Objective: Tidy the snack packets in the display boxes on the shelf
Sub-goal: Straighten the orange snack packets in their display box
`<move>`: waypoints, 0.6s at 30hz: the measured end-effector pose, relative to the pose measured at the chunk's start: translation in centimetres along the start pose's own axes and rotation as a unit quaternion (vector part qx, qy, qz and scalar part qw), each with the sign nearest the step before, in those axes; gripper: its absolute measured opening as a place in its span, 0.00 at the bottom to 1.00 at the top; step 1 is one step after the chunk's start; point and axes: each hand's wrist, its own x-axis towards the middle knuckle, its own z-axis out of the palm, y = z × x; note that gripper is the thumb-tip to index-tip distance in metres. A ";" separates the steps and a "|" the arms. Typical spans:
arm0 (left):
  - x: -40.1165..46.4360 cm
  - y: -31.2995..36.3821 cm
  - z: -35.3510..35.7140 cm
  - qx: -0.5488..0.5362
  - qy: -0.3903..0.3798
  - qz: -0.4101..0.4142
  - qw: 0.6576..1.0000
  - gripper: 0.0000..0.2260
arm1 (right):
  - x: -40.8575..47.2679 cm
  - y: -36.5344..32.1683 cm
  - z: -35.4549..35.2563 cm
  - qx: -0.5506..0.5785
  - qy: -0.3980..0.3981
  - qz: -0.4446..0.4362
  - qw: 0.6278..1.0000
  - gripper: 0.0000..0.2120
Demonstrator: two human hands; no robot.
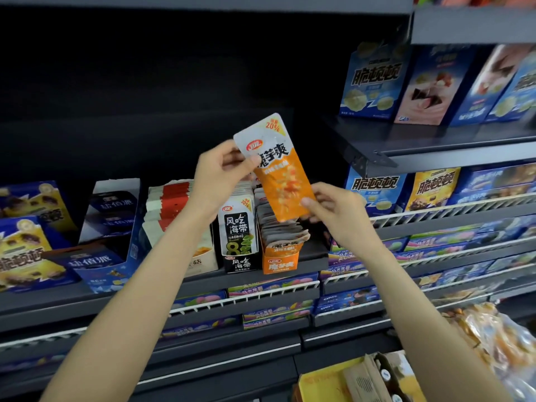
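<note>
An orange and silver snack packet (278,169) is held up in front of the shelf, tilted to the left. My left hand (220,175) pinches its upper left edge with thumb and fingers. My right hand (339,213) pinches its lower right corner. Right below stands the orange display box (280,264), with several matching packets leaning unevenly in it. Left of it a black display box (239,264) holds upright seaweed packets (238,227). Further left a pale box (203,261) holds red and white packets (169,207).
A blue display box (107,274) and blue and yellow snack bags (26,250) fill the shelf's left end. Blue cartons (374,79) stand on the upper right shelf. Wire-fronted lower shelves (435,216) hold small sweets. Bagged goods (499,338) and a yellow carton (322,381) lie at the bottom right.
</note>
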 end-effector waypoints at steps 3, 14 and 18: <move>1.7 0.1 -0.5 0.054 0.005 0.088 0.995 0.09 | 3.1 1.5 0.6 -0.140 0.074 -0.081 0.984 0.07; 2.3 -2.3 -0.8 0.152 0.030 0.145 0.977 0.04 | 7.9 4.0 2.6 -0.167 0.078 -0.071 0.980 0.07; 1.8 -3.0 -0.9 0.173 0.018 0.140 0.975 0.05 | 7.2 4.8 2.8 -0.176 0.039 -0.067 0.981 0.05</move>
